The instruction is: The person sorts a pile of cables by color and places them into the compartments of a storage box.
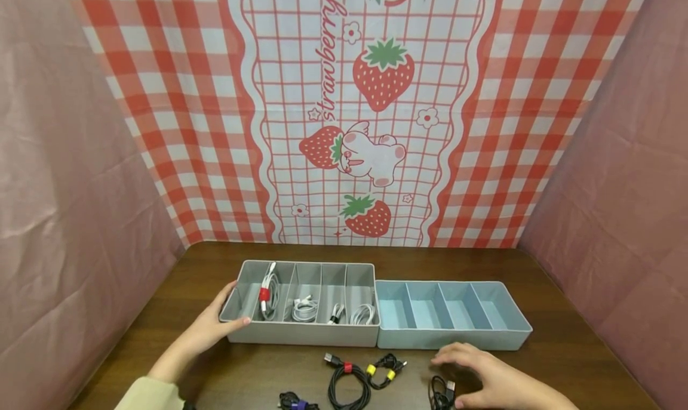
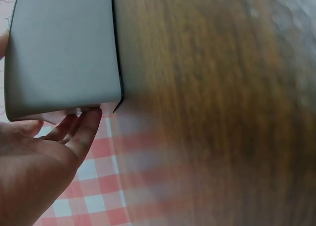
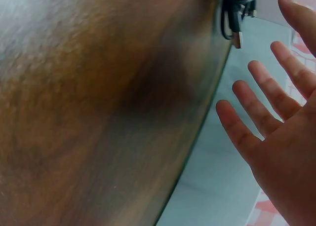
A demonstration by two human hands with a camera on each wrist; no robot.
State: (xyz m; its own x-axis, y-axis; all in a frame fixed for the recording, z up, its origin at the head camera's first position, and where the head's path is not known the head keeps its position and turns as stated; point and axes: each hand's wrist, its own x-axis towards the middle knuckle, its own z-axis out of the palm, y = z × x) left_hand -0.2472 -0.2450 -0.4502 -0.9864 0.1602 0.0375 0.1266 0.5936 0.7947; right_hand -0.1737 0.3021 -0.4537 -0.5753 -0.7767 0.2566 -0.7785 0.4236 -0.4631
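At the left end of the grey divided box [image 1: 301, 334], my left hand [image 1: 203, 332] grips the corner, thumb at the front rim and fingertips against the end wall. White and grey cables lie in several of its compartments, one with a red tie [image 1: 264, 295]. My right hand [image 1: 486, 375] hovers with spread fingers beside a small black cable [image 1: 442, 396], touching nothing that I can see. That cable's metal USB plug [image 3: 238, 40] shows in the right wrist view. The light-blue divided box [image 1: 451, 339] stands behind this hand, with no items visible in its compartments.
In front of the grey box lie black cables: one with a red tie [image 1: 348, 367], one with yellow ties [image 1: 371, 370], one with a purple tie [image 1: 300, 405]. Both boxes stand side by side on the wooden table [image 1: 177, 279]. A strawberry-print cloth [image 1: 376, 117] hangs behind.
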